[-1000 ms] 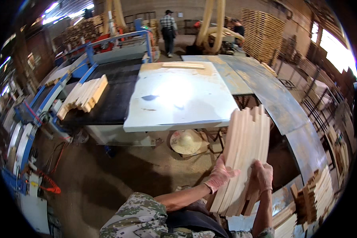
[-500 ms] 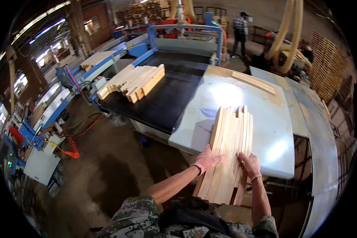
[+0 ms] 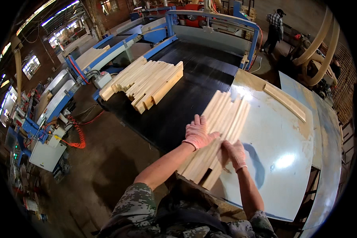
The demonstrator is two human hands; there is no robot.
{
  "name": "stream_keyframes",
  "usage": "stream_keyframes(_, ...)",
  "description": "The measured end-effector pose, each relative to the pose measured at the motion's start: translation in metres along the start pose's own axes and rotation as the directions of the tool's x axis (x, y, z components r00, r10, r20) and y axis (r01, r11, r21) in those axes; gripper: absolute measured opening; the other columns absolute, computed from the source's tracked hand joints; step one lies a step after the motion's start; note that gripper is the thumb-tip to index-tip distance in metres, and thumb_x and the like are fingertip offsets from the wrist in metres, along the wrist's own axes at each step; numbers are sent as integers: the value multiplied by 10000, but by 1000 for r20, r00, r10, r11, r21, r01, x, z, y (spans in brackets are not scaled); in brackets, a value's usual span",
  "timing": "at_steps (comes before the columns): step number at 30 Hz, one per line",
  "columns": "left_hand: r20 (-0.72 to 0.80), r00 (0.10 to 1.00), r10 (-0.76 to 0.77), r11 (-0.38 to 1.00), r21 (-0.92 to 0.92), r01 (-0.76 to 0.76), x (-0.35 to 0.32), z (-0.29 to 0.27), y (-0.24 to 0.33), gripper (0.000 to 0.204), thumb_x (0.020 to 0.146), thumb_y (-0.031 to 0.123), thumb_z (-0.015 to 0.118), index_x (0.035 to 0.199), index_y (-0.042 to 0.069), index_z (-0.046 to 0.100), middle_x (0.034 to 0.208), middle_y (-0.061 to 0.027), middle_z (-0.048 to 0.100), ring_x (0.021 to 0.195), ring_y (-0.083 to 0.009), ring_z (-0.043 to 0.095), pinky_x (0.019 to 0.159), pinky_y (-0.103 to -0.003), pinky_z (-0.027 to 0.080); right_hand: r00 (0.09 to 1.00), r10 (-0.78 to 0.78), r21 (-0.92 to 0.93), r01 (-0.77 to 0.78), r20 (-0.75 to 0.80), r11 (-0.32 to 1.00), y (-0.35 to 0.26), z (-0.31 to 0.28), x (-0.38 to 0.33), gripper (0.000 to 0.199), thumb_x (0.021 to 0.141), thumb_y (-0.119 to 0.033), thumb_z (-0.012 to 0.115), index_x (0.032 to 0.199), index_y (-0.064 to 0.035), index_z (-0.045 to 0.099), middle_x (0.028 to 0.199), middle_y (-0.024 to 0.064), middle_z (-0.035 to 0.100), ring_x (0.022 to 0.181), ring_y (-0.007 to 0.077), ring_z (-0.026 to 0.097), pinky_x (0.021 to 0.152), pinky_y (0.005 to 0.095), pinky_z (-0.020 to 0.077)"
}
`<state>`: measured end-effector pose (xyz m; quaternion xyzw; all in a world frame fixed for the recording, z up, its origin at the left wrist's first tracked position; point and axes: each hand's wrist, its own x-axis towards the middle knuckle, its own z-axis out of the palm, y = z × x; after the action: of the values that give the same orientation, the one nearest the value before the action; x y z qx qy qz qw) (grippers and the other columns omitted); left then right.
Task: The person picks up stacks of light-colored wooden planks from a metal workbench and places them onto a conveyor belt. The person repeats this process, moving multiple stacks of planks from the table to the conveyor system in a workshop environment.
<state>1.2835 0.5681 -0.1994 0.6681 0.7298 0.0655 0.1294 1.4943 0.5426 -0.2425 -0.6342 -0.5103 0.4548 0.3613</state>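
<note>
A bundle of long, pale wooden strips (image 3: 222, 123) lies side by side on the white sheet-topped table (image 3: 277, 135), its left side beside the black conveyor belt. Its ends are uneven, and a dark gap shows near its close end. My left hand (image 3: 200, 133), in a pinkish work glove, rests on the bundle's left part with fingers spread and thumb pointing across the strips. Against the right side presses my right hand (image 3: 235, 154), gloved alike, its fingers held together around the edge strips. Its fingertips are partly hidden.
Another group of wooden strips (image 3: 146, 81) lies on the black belt (image 3: 194, 59) at left. A blue machine frame (image 3: 214, 18) spans the belt. Two strips (image 3: 283, 102) lie at the table's far right. A person (image 3: 274, 29) stands beyond. A red coiled hose (image 3: 77, 133) hangs at left.
The bundle has gone forward onto the table, its close end now at the front edge. My left hand has shifted from the bundle's side onto its top, fingers spreading; my right hand remains at the right side.
</note>
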Motion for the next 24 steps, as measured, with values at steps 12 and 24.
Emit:
stream_keyframes(12, -89, 996, 11, 976, 220, 9, 170, -49, -205, 1201, 928, 889, 396, 1708, 3, 174, 1789, -240, 123, 1665, -385, 74, 1327, -550, -30, 996, 92, -303, -92, -15, 949, -119, 221, 129, 770, 882, -440, 761, 1389, 69, 483, 1239, 309, 725, 1188, 433, 714, 1022, 471, 558)
stream_keyframes(24, -151, 988, 30, 996, 87, -17, 194, -55, -248, 1115, 939, 781, 558, 1667, -17, 278, 1726, -285, 275, 1615, -472, 195, 1309, -612, 80, 947, -73, 99, 44, 313, 994, -115, 203, 81, 624, 1025, -411, 675, 1470, -8, 502, 1377, 214, 659, 1280, 331, 642, 1116, 440, 485)
